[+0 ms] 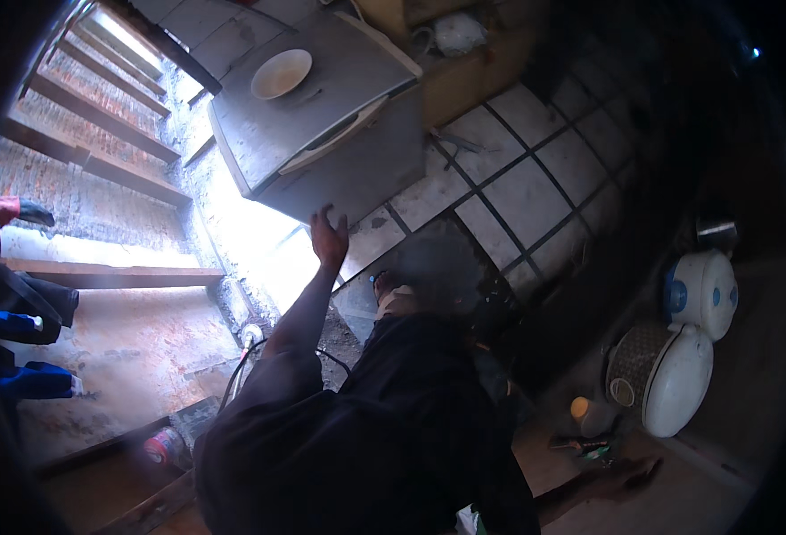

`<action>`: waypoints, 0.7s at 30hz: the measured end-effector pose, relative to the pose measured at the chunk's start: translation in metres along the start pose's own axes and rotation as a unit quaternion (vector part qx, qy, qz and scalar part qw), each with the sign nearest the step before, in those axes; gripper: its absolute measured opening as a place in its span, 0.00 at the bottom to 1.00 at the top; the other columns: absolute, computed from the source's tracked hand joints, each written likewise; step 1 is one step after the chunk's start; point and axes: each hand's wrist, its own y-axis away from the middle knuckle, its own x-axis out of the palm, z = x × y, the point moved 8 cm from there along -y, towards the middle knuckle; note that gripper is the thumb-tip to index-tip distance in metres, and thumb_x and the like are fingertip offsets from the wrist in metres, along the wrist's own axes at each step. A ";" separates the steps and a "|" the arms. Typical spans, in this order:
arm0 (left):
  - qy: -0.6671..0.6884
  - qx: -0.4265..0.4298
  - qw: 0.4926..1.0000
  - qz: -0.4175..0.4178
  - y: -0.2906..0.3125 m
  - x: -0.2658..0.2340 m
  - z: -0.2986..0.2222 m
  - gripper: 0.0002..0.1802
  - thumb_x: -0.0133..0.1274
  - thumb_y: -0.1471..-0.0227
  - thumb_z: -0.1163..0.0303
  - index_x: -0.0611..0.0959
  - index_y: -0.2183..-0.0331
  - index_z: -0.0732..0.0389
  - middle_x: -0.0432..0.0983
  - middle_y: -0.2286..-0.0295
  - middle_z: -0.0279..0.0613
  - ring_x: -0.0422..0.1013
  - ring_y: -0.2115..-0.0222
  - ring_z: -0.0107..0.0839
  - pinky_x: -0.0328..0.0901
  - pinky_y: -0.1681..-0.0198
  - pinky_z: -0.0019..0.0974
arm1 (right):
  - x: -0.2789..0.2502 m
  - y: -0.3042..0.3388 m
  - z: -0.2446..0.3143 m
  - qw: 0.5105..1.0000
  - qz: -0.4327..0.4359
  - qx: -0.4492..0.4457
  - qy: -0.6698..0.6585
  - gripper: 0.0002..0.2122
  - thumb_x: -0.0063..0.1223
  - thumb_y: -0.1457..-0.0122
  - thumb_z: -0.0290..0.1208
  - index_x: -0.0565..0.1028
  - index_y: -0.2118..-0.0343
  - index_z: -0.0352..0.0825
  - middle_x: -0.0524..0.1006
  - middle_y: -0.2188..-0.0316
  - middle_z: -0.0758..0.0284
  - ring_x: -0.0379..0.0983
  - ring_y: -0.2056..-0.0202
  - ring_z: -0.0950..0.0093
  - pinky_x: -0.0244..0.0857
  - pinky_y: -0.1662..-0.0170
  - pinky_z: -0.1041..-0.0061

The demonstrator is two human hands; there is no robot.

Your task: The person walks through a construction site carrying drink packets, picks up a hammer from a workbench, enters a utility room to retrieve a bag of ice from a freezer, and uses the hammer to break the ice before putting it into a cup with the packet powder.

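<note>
The person's bare left grip (331, 239) is wide, fingers spread and holding nothing, right by the lower edge of a grey box-shaped appliance with a pale curved handle (357, 169); whether they touch cannot be told. A shallow white round bowl (282, 74) rests on the appliance, ahead and left of that grip. White square floor tiles (509, 201) with dark joints spread to its right. The right grip (620, 479) is stretched out in dim light, seemingly empty. Just ahead of it lies a small green-marked item (596, 452); farther ahead and right stands a brown-patterned container with a white oval lid (678, 382).
</note>
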 end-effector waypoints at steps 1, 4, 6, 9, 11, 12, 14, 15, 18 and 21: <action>0.017 0.002 1.000 -0.026 -0.028 -0.008 -0.005 0.24 0.59 0.49 0.63 0.75 0.51 0.60 0.69 0.53 0.54 0.68 0.53 0.54 0.64 0.50 0.50 | 0.024 0.011 0.037 0.998 0.053 -0.009 0.024 0.18 0.50 0.35 0.40 0.77 0.51 0.32 0.79 0.58 0.57 0.75 0.56 0.68 0.70 0.54 0.71; 0.062 0.003 0.994 -0.090 -0.099 -0.026 -0.019 0.25 0.59 0.49 0.63 0.75 0.50 0.60 0.68 0.52 0.53 0.68 0.51 0.53 0.64 0.49 0.49 | 0.104 0.065 0.127 0.979 0.197 -0.021 0.052 0.18 0.51 0.35 0.42 0.77 0.53 0.30 0.79 0.59 0.60 0.74 0.56 0.71 0.68 0.54 0.73; 0.115 -0.022 0.988 -0.098 -0.136 -0.049 -0.016 0.25 0.59 0.49 0.63 0.74 0.50 0.60 0.67 0.50 0.53 0.67 0.50 0.53 0.64 0.48 0.48 | 0.171 0.121 0.139 0.942 0.306 0.086 -0.105 0.17 0.53 0.36 0.43 0.78 0.56 0.31 0.78 0.64 0.66 0.72 0.63 0.78 0.66 0.63 0.78; 0.085 0.091 0.991 -0.048 -0.168 -0.061 -0.040 0.25 0.58 0.48 0.63 0.74 0.50 0.60 0.66 0.49 0.52 0.67 0.49 0.53 0.64 0.47 0.48 | 0.255 0.229 0.211 0.837 0.466 0.174 -0.228 0.13 0.58 0.39 0.39 0.78 0.58 0.35 0.74 0.69 0.75 0.63 0.74 0.87 0.56 0.76 0.86; 0.071 0.127 0.989 -0.007 -0.176 -0.048 -0.044 0.25 0.58 0.50 0.65 0.75 0.50 0.59 0.66 0.49 0.51 0.66 0.49 0.52 0.64 0.47 0.48 | 0.305 0.299 0.240 0.781 0.553 0.201 -0.209 0.11 0.57 0.38 0.33 0.77 0.56 0.36 0.75 0.72 0.73 0.64 0.78 0.88 0.54 0.79 0.86; 0.048 0.156 0.987 0.004 -0.177 -0.041 -0.046 0.25 0.58 0.51 0.66 0.75 0.50 0.59 0.66 0.49 0.51 0.66 0.49 0.52 0.63 0.47 0.49 | 0.324 0.336 0.272 0.726 0.619 0.193 -0.226 0.10 0.56 0.38 0.33 0.77 0.56 0.35 0.75 0.73 0.72 0.65 0.79 0.88 0.54 0.80 0.86; 0.010 0.236 0.971 0.046 -0.178 -0.016 -0.064 0.26 0.58 0.53 0.67 0.75 0.50 0.58 0.67 0.49 0.50 0.65 0.48 0.51 0.61 0.45 0.51 | 0.361 0.396 0.321 0.655 0.693 0.173 -0.245 0.11 0.57 0.39 0.34 0.78 0.58 0.34 0.72 0.76 0.75 0.63 0.81 0.86 0.55 0.80 0.83; -0.023 0.243 0.968 0.066 -0.183 -0.012 -0.064 0.27 0.58 0.53 0.67 0.74 0.49 0.58 0.67 0.49 0.50 0.64 0.47 0.50 0.60 0.45 0.51 | 0.384 0.427 0.342 0.617 0.733 0.176 -0.225 0.12 0.58 0.39 0.35 0.78 0.56 0.34 0.73 0.74 0.74 0.66 0.78 0.85 0.59 0.77 0.82; -0.078 0.248 0.961 0.095 -0.187 -0.004 -0.065 0.29 0.58 0.55 0.68 0.74 0.49 0.58 0.68 0.49 0.50 0.64 0.47 0.48 0.58 0.44 0.53 | 0.459 0.526 0.419 0.531 0.800 0.153 -0.233 0.14 0.56 0.38 0.38 0.76 0.56 0.34 0.77 0.70 0.71 0.72 0.71 0.82 0.64 0.71 0.81; -0.064 0.268 0.955 0.107 -0.191 0.009 -0.066 0.30 0.59 0.56 0.67 0.74 0.49 0.59 0.70 0.51 0.50 0.64 0.47 0.47 0.58 0.44 0.53 | 0.556 0.617 0.470 0.507 0.813 0.118 -0.262 0.16 0.58 0.40 0.38 0.74 0.57 0.30 0.77 0.73 0.68 0.74 0.72 0.79 0.69 0.73 0.77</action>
